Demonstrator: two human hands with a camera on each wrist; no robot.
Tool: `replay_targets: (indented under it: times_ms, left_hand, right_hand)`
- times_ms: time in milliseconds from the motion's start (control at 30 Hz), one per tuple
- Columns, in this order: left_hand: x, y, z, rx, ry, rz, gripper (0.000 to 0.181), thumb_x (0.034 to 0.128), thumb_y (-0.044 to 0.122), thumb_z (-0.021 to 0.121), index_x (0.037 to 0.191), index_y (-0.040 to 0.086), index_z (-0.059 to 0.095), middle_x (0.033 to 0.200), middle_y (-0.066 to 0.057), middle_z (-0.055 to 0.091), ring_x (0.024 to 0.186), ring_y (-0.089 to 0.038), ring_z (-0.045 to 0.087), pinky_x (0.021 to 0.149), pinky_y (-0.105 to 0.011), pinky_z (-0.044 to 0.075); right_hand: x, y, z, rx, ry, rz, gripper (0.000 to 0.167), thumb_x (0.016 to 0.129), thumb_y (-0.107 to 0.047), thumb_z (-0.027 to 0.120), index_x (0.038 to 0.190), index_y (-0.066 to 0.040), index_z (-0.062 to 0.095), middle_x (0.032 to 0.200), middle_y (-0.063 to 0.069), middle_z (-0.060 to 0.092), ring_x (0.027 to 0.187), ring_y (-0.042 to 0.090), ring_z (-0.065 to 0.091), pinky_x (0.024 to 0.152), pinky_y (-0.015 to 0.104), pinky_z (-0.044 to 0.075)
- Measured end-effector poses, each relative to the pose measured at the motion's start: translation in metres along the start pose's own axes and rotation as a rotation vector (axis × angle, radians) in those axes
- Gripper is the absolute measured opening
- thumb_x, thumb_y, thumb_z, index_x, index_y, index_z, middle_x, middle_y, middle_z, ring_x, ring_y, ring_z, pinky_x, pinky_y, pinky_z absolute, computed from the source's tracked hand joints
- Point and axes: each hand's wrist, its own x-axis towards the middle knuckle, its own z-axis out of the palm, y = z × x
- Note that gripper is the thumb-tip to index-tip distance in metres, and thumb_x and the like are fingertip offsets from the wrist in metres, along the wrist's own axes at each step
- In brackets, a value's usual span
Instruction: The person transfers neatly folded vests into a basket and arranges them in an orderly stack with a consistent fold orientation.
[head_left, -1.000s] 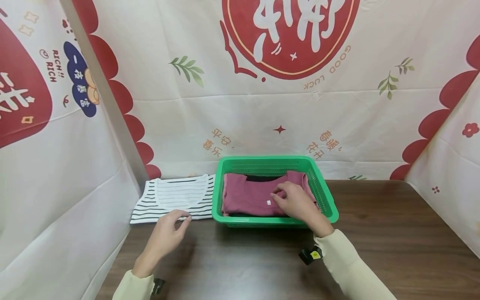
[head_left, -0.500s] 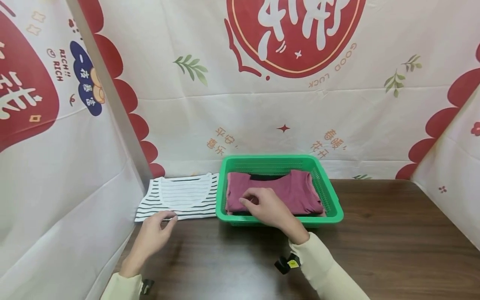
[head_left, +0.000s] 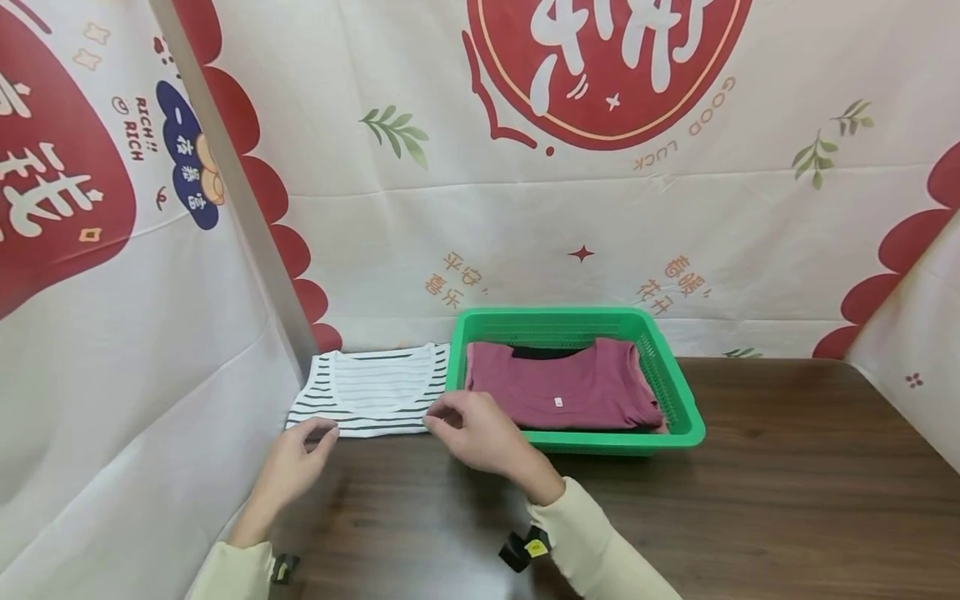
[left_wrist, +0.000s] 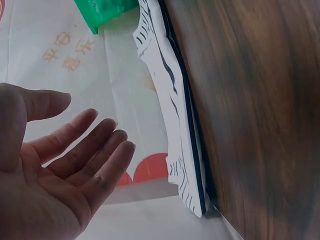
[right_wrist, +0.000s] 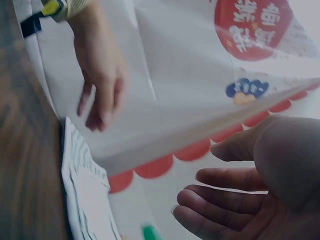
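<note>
A folded white shirt with dark stripes (head_left: 386, 392) lies flat on the table, left of a green plastic basket (head_left: 615, 440). My left hand (head_left: 288, 468) is at the shirt's near left corner, its thumb and relaxed fingers apart in the left wrist view, holding nothing. At the shirt's near right corner, in front of the basket's left end, is my right hand (head_left: 483, 435). Its fingers (right_wrist: 220, 200) are loosely bent and spread from the thumb, with nothing between them. Inside the basket sits a folded maroon shirt (head_left: 577, 392) with a small white tag.
A dark garment (head_left: 543, 352) shows behind the maroon shirt in the basket. The brown wooden table (head_left: 780, 467) stretches to the right. White printed cloth (head_left: 420, 225) hangs behind, and another cloth wall (head_left: 210, 358) closes the left side.
My right hand has moved left from over the maroon shirt to the striped shirt's near right corner. My left hand has shifted slightly left along its near edge. The view has turned slightly.
</note>
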Motion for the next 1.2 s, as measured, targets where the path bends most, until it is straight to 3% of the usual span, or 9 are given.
replay_targets:
  times_ms: [233,433,633,800,1033,1200]
  left_hand:
    - [0.006,-0.009,-0.005,-0.014,0.012,-0.010,0.022,0.0974,0.013,0.061,0.111,-0.003,0.068,0.111,-0.021,0.070,0.101,-0.035,0.068,0.086,-0.046,0.055]
    - [0.012,-0.019,-0.007,0.017,0.023,-0.022,0.024,0.0972,0.015,0.061,0.113,-0.002,0.068,0.112,-0.021,0.070,0.101,-0.036,0.068,0.089,-0.049,0.052]
    - [0.022,-0.031,-0.008,0.029,0.042,-0.050,0.028,0.0976,0.016,0.059,0.116,-0.005,0.065,0.115,-0.025,0.068,0.111,-0.041,0.062,0.096,-0.052,0.046]
    - [0.033,-0.036,-0.010,0.034,0.014,-0.100,0.033,0.0984,0.017,0.057,0.120,-0.007,0.062,0.120,-0.029,0.064,0.115,-0.042,0.059,0.097,-0.053,0.045]
    - [0.049,-0.042,-0.012,0.052,-0.026,-0.159,0.042,0.0995,0.020,0.054,0.130,-0.009,0.054,0.131,-0.033,0.055,0.122,-0.046,0.053,0.102,-0.054,0.041]
    - [0.056,-0.050,-0.012,0.084,-0.041,-0.195,0.047,0.0991,0.021,0.054,0.134,-0.011,0.050,0.135,-0.036,0.051,0.127,-0.048,0.047,0.106,-0.055,0.037]
  right_hand:
    - [0.005,-0.003,0.042,-0.034,-0.086,-0.008,0.018,0.095,-0.022,0.066,0.105,-0.008,0.071,0.098,0.002,0.069,0.087,0.007,0.061,0.077,0.020,0.050]
    - [0.005,0.010,0.072,-0.156,-0.112,0.019,0.038,0.095,-0.026,0.066,0.126,-0.005,0.063,0.118,0.006,0.063,0.109,0.016,0.060,0.093,0.029,0.050]
    - [0.006,0.021,0.089,-0.153,-0.096,0.111,0.052,0.094,-0.027,0.067,0.139,-0.005,0.052,0.138,0.012,0.050,0.126,0.023,0.050,0.103,0.040,0.046]
    - [0.014,0.028,0.096,-0.101,-0.096,0.210,0.063,0.095,-0.028,0.065,0.147,-0.002,0.042,0.152,0.020,0.036,0.137,0.031,0.042,0.108,0.047,0.041]
    - [0.027,0.041,0.104,-0.044,-0.048,0.350,0.069,0.096,-0.027,0.064,0.152,-0.002,0.032,0.159,0.023,0.021,0.138,0.033,0.042,0.106,0.047,0.042]
    - [0.035,0.048,0.113,0.021,-0.015,0.435,0.071,0.097,-0.023,0.062,0.155,-0.003,0.026,0.162,0.025,0.010,0.147,0.034,0.025,0.111,0.049,0.035]
